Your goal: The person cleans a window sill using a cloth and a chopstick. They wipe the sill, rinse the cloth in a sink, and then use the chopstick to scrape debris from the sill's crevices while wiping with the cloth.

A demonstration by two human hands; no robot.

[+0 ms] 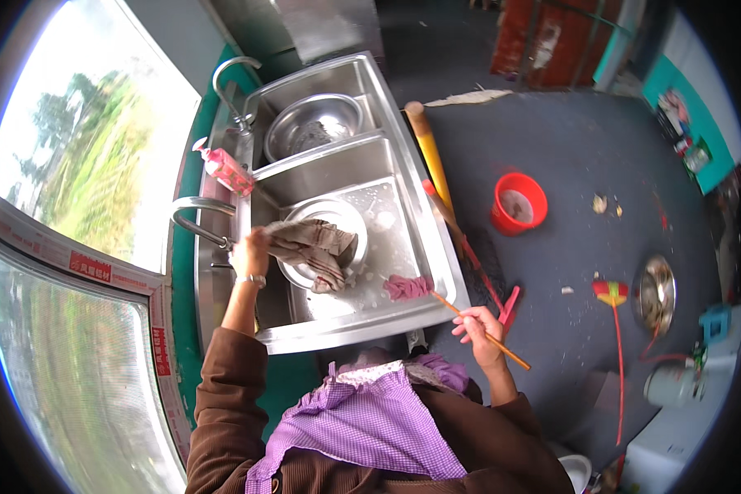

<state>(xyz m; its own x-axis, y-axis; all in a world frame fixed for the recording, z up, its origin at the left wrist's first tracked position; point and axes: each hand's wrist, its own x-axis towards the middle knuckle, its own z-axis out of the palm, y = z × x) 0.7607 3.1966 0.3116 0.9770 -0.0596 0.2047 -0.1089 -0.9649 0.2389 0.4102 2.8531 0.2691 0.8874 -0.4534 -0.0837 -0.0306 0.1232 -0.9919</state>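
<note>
My left hand grips one end of a striped beige cloth by the near faucet. The cloth hangs over a metal basin in the near sink compartment. In my right hand is a thin wooden stick, held over the sink's front right corner. At its far end a bunched pink cloth rests against the inner sink wall. What lies in the basin under the striped cloth is mostly hidden.
A steel bowl sits in the far compartment, and a pink pump bottle stands on the left ledge. Right of the sink are a yellow post, a red bucket, a red-handled fly swatter and a metal basin.
</note>
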